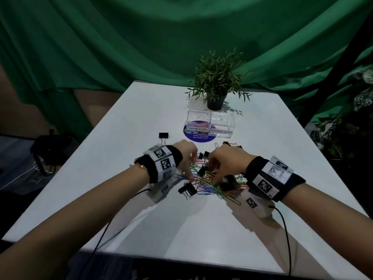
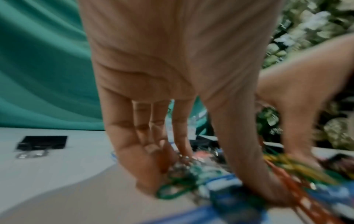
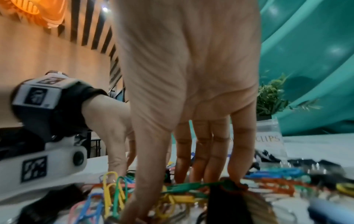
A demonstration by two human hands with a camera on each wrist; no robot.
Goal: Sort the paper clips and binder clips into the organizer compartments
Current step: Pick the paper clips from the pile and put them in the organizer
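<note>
Both grips were down in the pile [image 1: 214, 178] of coloured paper clips and black binder clips at mid-tabletop [image 1: 125, 122]. I saw my left hand [image 1: 186, 156] with fingers straight, tips [image 2: 147, 178] pressing into the green and blue clips. My right hand [image 1: 224, 160] also reached down with long fingers [image 3: 237, 163] into the tangle; whether it pinched a clip I could not tell through the blur. One binder clip [image 1: 163, 135] lay apart, left of the pile. Beyond stood the clear organizer [image 1: 211, 126]: its left compartment, labelled PAPER CLIPS, already held several. Behind it was a potted plant [image 1: 217, 83].
</note>
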